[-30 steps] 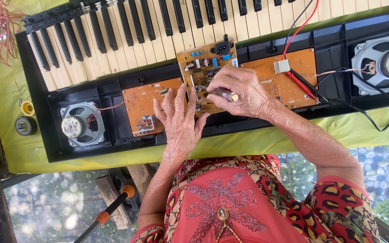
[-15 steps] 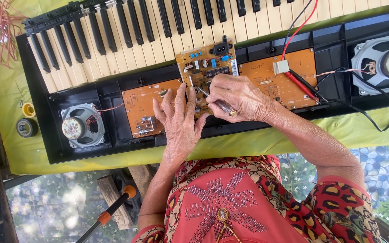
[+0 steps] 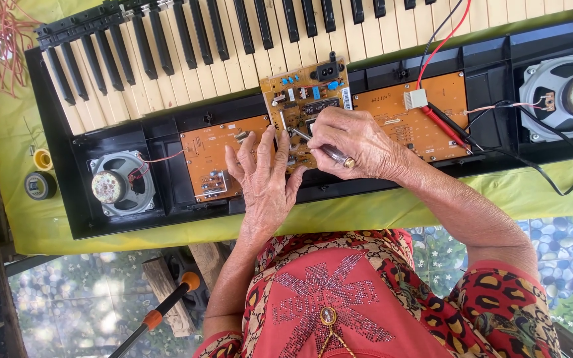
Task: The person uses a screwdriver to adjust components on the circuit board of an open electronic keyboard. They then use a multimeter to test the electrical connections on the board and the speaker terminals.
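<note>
1. An opened keyboard [image 3: 167, 199] is lying across the yellow-green tabletop [image 3: 8, 132], its inner boards exposed, with a round speaker [image 3: 117, 183] at its left end.
2. The middle circuit board [image 3: 303, 99] is sitting just near the keys, at the centre.
3. The left hand [image 3: 266, 176] is resting flat, fingers spread wide, beside that board.
4. The right hand [image 3: 356, 142] is closing around a screwdriver [image 3: 319, 149]; since a second ago its grip has been sliding left, the tip now meeting the board, so the work is settling there.
</note>
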